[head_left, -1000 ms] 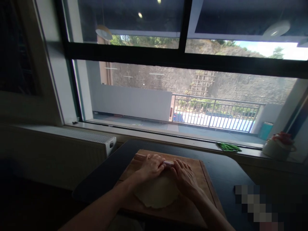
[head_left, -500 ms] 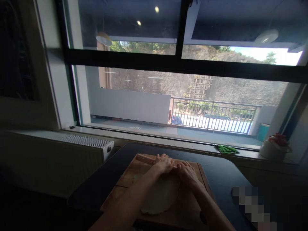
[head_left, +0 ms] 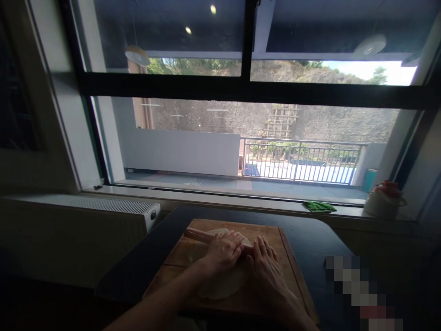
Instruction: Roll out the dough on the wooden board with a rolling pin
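Note:
A wooden rolling pin (head_left: 198, 235) lies across a pale sheet of dough (head_left: 223, 286) on a wooden board (head_left: 172, 271). Over the middle of the pin, my left hand (head_left: 225, 248) is closed with its fingers curved across it. My right hand (head_left: 268, 263) presses on the pin's right part, its fingers laid over it and pointing forward. Between the two hands a short stretch of the pin shows. The dough's far edge sticks out beyond the pin; my hands and forearms cover part of the sheet.
The board rests on a dark table (head_left: 134, 266) with rounded corners. Behind it runs a windowsill with a green cloth (head_left: 319, 207) and a pale pot with a reddish top (head_left: 384, 202). A white radiator (head_left: 113, 220) stands left of the table. A pixelated patch covers the lower right.
Both hands have drawn the rolling pin back from the board's far edge towards me, onto the dough. The dough's far edge now shows beyond the pin. The camera view has shifted slightly.

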Demonstrator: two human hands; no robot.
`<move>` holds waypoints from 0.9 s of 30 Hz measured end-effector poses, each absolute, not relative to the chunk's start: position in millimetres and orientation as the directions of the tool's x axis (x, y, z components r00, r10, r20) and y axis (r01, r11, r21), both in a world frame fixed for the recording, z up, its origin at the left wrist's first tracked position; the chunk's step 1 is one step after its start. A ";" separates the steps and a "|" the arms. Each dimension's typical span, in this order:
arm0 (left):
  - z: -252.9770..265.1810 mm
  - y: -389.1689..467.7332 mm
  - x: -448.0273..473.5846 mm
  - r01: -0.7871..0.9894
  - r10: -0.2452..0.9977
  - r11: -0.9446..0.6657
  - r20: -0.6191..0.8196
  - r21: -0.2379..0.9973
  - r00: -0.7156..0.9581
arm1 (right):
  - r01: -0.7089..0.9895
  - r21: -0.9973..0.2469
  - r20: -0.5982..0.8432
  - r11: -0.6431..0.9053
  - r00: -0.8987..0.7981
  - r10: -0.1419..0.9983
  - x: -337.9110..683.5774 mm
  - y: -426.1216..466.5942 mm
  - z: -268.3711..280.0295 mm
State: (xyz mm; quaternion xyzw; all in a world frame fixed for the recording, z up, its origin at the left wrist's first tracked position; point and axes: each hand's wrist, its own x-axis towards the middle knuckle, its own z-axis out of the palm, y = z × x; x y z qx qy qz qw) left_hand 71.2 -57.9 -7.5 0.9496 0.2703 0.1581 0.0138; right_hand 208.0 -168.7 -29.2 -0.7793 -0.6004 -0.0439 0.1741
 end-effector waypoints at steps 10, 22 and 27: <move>3.2 -19.1 118.2 0.650 0.653 -0.753 0.225 0.096 0.723 | 0.944 -0.250 0.188 -0.216 0.266 0.945 243.5 -107.0 -5.0; -4.7 -69.9 59.1 0.477 0.507 -0.861 0.352 0.176 0.787 | 0.966 -0.250 0.492 -0.060 0.180 0.851 212.6 -181.7 -37.3; -3.4 -77.1 38.9 0.413 0.473 -0.880 0.356 0.234 0.806 | 0.972 -0.228 0.558 -0.057 0.179 0.811 198.2 -205.7 -41.8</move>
